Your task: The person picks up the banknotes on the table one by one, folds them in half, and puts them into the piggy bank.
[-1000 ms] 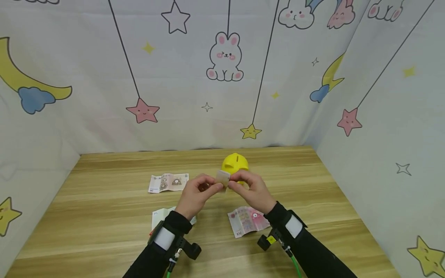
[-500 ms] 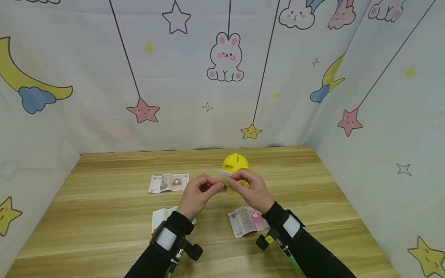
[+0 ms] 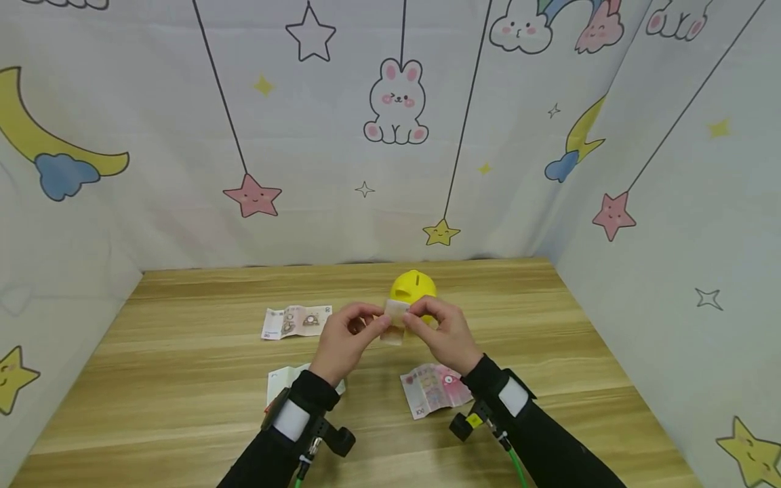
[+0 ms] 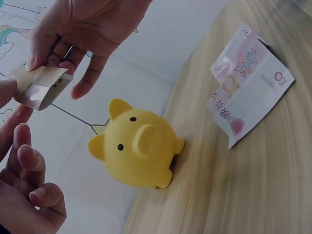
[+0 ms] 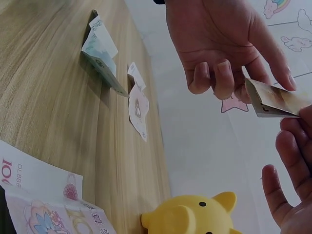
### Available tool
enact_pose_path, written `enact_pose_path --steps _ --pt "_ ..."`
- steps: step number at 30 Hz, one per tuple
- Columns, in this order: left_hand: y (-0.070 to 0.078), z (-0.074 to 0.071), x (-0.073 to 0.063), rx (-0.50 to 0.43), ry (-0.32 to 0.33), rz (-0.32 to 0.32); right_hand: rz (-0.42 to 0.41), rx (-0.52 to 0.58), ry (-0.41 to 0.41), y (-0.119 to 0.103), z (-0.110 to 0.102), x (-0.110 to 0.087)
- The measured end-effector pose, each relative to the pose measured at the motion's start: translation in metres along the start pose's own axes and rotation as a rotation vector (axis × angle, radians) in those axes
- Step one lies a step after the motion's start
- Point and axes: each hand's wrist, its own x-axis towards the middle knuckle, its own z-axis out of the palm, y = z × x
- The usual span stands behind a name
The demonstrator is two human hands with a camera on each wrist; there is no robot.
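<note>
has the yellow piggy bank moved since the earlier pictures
No: in the head view, the piggy bank sits as before, below and slightly left of the hanging yellow star.

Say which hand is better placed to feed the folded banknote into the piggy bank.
Probably the right hand: it and the left hand both pinch the folded banknote, but the right looks nearer the yellow piggy bank.
</note>
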Motion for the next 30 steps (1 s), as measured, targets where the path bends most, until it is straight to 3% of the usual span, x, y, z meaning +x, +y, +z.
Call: enact_pose_path --steps 7,14,19,24,30 --pt "0.007 0.0 0.001 -0.051 0.019 0.005 -0.035 -0.014 -0.052 0.003 -0.002 -0.001" --pt "0.013 0.005 -0.001 -0.049 0.039 0.091 -0.059 -0.025 -0.054 0.005 -0.001 -0.001" --pt "0.012 0.009 -0.001 -0.063 0.047 0.116 -0.054 -0.023 -0.045 0.005 -0.002 -0.001" --pt "0.008 0.007 -0.001 -0.038 0.03 0.073 -0.055 -0.011 -0.011 0.005 -0.004 -0.001" --pt "0.002 0.003 -0.003 0.043 -0.062 0.039 -0.069 -0.003 0.019 0.005 -0.008 -0.002"
